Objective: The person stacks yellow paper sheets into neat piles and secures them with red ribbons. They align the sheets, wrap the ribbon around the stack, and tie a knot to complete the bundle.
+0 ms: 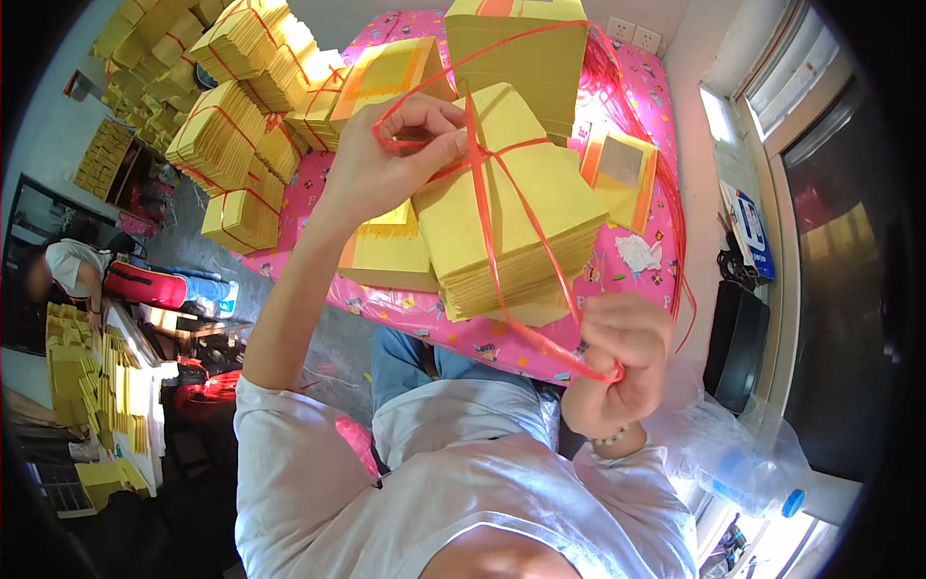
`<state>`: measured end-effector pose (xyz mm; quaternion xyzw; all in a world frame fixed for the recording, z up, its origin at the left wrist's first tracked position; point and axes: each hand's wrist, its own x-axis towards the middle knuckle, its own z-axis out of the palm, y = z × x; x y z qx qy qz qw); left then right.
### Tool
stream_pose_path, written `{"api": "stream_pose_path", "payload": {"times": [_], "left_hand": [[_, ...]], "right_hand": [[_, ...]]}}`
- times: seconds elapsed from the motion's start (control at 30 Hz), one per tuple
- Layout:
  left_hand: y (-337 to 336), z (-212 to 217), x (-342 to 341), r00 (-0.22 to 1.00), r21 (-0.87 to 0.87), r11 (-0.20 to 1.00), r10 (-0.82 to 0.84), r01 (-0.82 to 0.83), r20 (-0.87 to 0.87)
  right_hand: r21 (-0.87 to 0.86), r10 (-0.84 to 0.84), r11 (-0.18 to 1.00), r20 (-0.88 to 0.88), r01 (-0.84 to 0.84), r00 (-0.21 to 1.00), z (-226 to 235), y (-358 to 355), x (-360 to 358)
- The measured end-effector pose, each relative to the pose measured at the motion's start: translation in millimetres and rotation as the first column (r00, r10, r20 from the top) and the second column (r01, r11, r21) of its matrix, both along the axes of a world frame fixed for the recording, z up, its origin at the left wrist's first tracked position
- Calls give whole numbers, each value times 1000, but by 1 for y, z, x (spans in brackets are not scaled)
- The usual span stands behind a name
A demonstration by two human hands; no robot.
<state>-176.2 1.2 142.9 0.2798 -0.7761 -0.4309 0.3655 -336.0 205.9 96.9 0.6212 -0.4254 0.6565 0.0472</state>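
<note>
A thick stack of yellow paper sheets [516, 207] lies on a pink patterned table [463, 333] in front of me. Red plastic string [502, 241] crosses over the stack. My left hand [391, 154] rests on the stack's top left and pinches the string where the strands cross. My right hand [622, 352] is below the stack's near right corner, fist closed on the string's end and pulling it taut toward me.
More yellow stacks tied with red string [231, 145] fill the table's left side; a tall stack [521, 48] stands behind. Loose red string [627, 87] trails right. Another person [77, 275] sits at far left by yellow piles. A plastic bag with a bottle [743, 463] lies at lower right.
</note>
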Motion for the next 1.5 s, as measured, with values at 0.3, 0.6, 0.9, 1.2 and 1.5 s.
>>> {"api": "stream_pose_path", "payload": {"times": [0.3, 0.6, 0.9, 1.2, 1.5], "left_hand": [[-12, -8, 1, 999, 10, 999, 44, -44, 5], [-30, 2, 5, 992, 34, 999, 7, -11, 129], [-84, 14, 16, 987, 111, 994, -21, 3, 161], [-83, 3, -18, 893, 428, 874, 14, -230, 450], [-88, -11, 6, 957, 460, 873, 24, -161, 290]], "right_hand": [[1, 134, 990, 358, -144, 924, -63, 38, 32], [-149, -97, 632, 959, -761, -267, -89, 34, 51], [-162, -162, 619, 931, -768, -326, -100, 12, 51], [-168, -121, 590, 949, -790, -293, -100, 1, 47], [49, -130, 672, 990, -739, -53, -69, 8, 49]]}}
